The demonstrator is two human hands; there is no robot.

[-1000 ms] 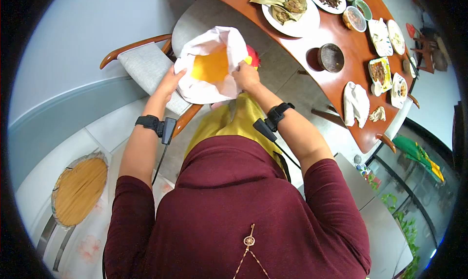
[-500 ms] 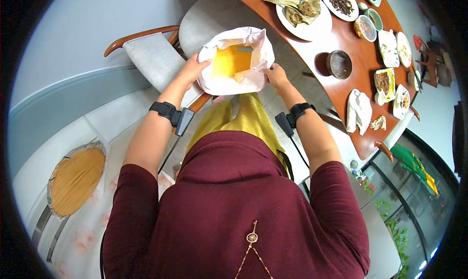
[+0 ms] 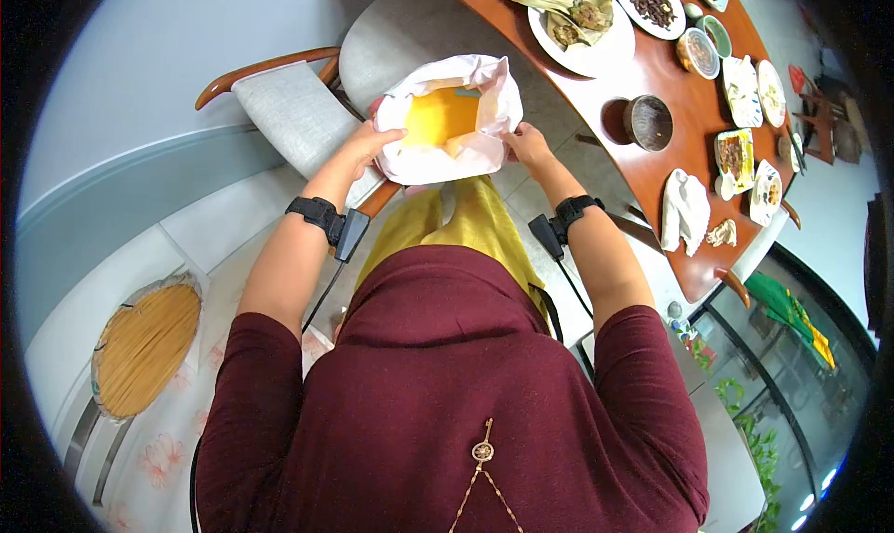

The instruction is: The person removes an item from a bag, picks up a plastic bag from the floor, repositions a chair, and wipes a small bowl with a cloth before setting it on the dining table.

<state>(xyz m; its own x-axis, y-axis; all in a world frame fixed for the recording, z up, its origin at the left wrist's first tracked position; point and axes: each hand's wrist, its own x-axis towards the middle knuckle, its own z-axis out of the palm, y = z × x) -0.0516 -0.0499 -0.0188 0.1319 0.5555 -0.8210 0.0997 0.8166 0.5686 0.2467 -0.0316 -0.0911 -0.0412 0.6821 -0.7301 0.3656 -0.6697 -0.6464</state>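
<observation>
A white bag [image 3: 500, 105] is held in front of my body with its mouth spread wide. Yellow shows inside it, along with a small bluish-green patch; I cannot tell whether the yellow is a lining or contents. My left hand [image 3: 366, 148] grips the bag's left rim, thumb over the edge and the other fingers mostly hidden beneath. On the opposite side, my right hand [image 3: 528, 144] pinches the lower right rim. A small reddish edge peeks out behind the bag near my left hand.
To the right, a wooden table [image 3: 596, 107] carries a plate with leaf-wrapped food [image 3: 610, 53], a dark bowl [image 3: 648, 123], a white cloth [image 3: 686, 212] and several dishes. A grey-cushioned chair [image 3: 289, 105] stands at left. A round woven mat [image 3: 149, 351] lies lower left.
My left hand has shifted slightly along the rim, its thumb now reaching further over it. The bag has tilted a little, and a reddish edge shows at its left.
</observation>
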